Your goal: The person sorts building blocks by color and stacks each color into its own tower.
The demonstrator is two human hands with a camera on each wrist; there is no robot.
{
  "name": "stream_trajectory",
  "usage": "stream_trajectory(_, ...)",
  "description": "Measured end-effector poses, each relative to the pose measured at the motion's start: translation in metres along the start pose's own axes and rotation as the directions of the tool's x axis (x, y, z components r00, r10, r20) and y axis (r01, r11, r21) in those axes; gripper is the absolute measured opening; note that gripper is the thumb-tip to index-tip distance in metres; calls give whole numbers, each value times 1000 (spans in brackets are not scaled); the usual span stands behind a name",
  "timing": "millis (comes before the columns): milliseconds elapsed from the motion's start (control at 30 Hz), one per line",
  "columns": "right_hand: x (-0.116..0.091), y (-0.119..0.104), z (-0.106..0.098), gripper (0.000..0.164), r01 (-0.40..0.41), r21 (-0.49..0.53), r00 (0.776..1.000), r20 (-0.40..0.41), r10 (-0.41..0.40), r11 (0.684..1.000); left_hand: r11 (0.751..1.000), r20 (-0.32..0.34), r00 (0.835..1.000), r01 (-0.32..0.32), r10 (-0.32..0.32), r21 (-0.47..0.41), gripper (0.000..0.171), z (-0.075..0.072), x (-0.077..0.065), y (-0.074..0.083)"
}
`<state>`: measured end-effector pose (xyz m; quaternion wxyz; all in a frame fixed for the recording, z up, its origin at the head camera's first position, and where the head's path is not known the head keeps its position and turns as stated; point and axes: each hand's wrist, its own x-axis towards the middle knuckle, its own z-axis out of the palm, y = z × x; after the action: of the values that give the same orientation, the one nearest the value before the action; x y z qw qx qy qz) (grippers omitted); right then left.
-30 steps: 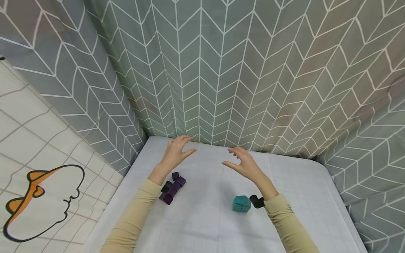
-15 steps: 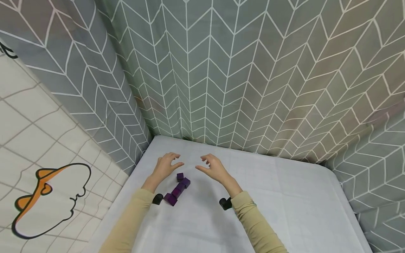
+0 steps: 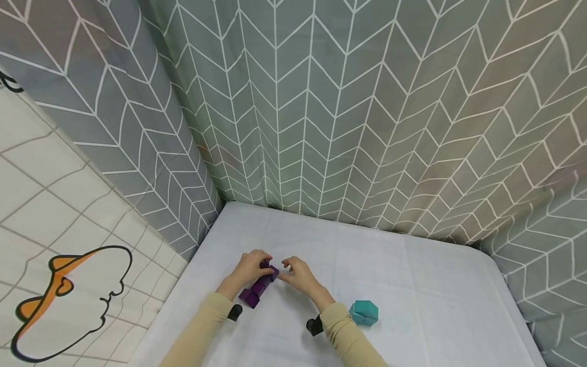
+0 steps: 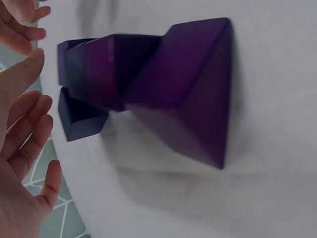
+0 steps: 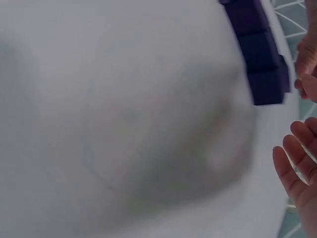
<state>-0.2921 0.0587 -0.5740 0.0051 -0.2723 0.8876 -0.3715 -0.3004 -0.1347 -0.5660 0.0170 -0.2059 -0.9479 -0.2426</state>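
Observation:
A chain of joined dark purple blocks (image 3: 259, 287) lies on the white-covered table in the head view. It shows large in the left wrist view as angular purple blocks (image 4: 163, 74), one with a sloped face. My left hand (image 3: 247, 268) is over the chain's far end, thumb and fingers apart and loosely bent, hiding part of it. Just right of that end is my right hand (image 3: 300, 276), its fingers loosely bent. The right wrist view has the purple blocks (image 5: 260, 54) at upper right, with a gap between them and the right fingers (image 5: 287, 171).
A teal faceted block (image 3: 364, 312) sits to the right of my right forearm. Black wrist cameras (image 3: 315, 326) hang below the sleeves. Grey patterned curtain (image 3: 316, 112) stands behind the table (image 3: 426, 285), and a white tile-patterned cloth (image 3: 91, 214) hangs at the left.
My right hand has moved left, and both hands have come down to the purple blocks' far end. The teal block, out of sight half a second ago, shows again.

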Motion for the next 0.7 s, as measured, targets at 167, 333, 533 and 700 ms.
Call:
stream_trajectory(167,-3,2,17,38,-25,-9,1000,14,25,1000,1000,7,1000,-3,3,17,34,7,-3,2)
stream_trajectory(333,-4,2,29,34,-28,-43,999,-18,27,999,994,35,998,-48,45,99,38,12,-1,6)
stream_trajectory(533,-2,2,41,31,12,-103,997,-79,-20,995,975,85,993,-94,78,200,34,14,1,7)
stream_trajectory(700,-1,3,49,29,23,-149,991,-130,-43,989,963,93,989,-130,111,235,33,13,2,5)
